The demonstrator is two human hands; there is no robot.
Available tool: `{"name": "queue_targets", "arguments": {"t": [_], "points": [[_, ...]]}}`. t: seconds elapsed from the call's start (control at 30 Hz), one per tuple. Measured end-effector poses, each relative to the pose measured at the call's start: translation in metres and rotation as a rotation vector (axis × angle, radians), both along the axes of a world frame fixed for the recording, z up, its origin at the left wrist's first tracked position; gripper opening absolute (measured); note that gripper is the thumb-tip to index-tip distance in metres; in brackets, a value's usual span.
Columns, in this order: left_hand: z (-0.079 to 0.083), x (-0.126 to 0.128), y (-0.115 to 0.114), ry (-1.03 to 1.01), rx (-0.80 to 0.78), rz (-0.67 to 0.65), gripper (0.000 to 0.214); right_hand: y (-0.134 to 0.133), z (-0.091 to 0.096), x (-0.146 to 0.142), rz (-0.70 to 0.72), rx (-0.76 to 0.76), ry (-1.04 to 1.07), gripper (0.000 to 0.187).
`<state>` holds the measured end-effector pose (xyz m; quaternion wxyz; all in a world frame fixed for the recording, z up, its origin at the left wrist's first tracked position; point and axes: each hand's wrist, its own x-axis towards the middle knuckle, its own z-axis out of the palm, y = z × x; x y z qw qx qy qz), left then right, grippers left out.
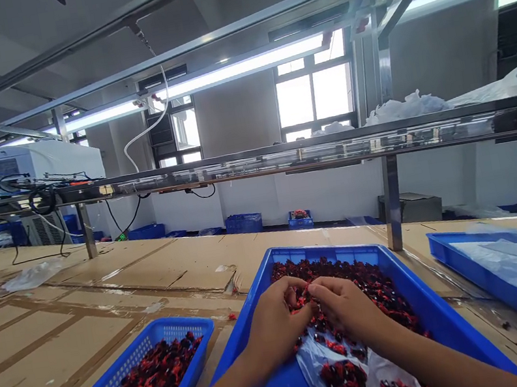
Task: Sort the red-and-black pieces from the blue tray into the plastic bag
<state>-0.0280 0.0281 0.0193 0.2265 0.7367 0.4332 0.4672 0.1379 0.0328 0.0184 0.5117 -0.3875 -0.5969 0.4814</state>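
My left hand [280,322] and my right hand [347,310] sit close together over a blue plastic tray [320,250], fingers curled and tips meeting. A small red bit shows between the fingertips, but whether either hand grips it is hidden. Under them lies a heap of small dark-red and black pieces [357,279]. A clear plastic bag [315,369] lies in the tray's near part, with more pieces on and around it. My forearms cover the tray's front edge.
To the left stands a blue mesh basket [181,325] filled with similar pieces. A shallow blue tray [472,257] lined with plastic stands to the right. Cardboard [172,267] covers the bench. A steel frame [311,155] crosses above it, with blue crates [244,223] beyond.
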Motion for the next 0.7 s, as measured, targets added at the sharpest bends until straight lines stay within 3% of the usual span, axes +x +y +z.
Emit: {"name": "queue_targets", "arguments": {"t": [0.1,0.2,0.27,0.37,0.5,0.6,0.7], "points": [[-0.004,0.004,0.002,-0.183,-0.258,-0.04,0.049,0.007,0.0,0.009,0.032,-0.162,0.181,0.035],[-0.003,0.004,0.006,-0.427,-0.723,-0.072,0.059,0.012,0.003,0.018,0.05,-0.156,0.235,0.038],[-0.001,0.002,0.009,-0.555,-0.914,-0.122,0.068,0.012,0.004,0.018,0.03,-0.129,0.204,0.039],[0.002,-0.001,0.012,-0.687,-0.981,-0.218,0.079,0.007,0.001,0.01,-0.011,-0.013,-0.006,0.033],[0.003,0.002,0.01,-0.823,-0.972,-0.282,0.089,-0.013,-0.001,-0.007,0.019,0.362,-0.472,0.016],[0.006,0.004,0.005,-0.885,-0.968,-0.291,0.092,-0.026,0.001,-0.016,0.022,0.524,-0.795,0.027],[0.008,0.004,0.002,-0.905,-0.984,-0.315,0.093,-0.03,0.004,-0.017,-0.018,0.577,-1.025,0.036]]}}
